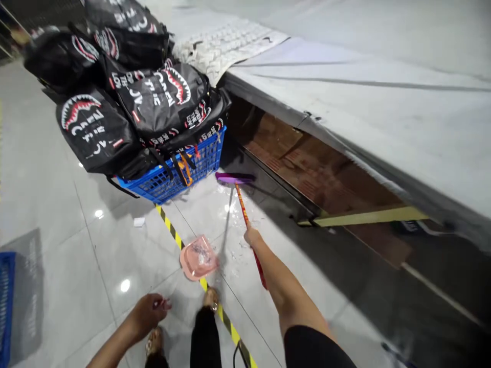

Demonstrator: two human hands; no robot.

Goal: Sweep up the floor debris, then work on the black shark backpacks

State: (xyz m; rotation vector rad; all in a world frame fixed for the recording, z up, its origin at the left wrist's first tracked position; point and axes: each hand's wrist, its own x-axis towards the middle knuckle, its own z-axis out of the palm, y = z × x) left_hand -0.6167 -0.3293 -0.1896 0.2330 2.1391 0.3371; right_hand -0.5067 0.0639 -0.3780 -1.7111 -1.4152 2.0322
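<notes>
My right hand (pixel 252 236) is wrapped round the red and orange handle of a broom (pixel 241 202). The broom's purple head (pixel 235 178) is on the floor between the blue crate and the dark space under the table. My left hand (pixel 148 311) is closed, low and to the left, with a small pinkish-red bit showing at its fingers; what that is I cannot make out. A pink dustpan (pixel 199 258) lies in front of my feet, over the striped tape, with clear scraps in it. Shiny clear scraps (pixel 240 248) are scattered on the tiles beside the broom.
A blue crate (pixel 172 179) piled with black printed bags (pixel 157 102) stands ahead left. A cloth-covered table (pixel 364 102) runs along the right, with cardboard (pixel 284 153) beneath. Yellow-black tape (pixel 172 230) crosses the floor. Another blue crate (pixel 6 301) is at the left edge.
</notes>
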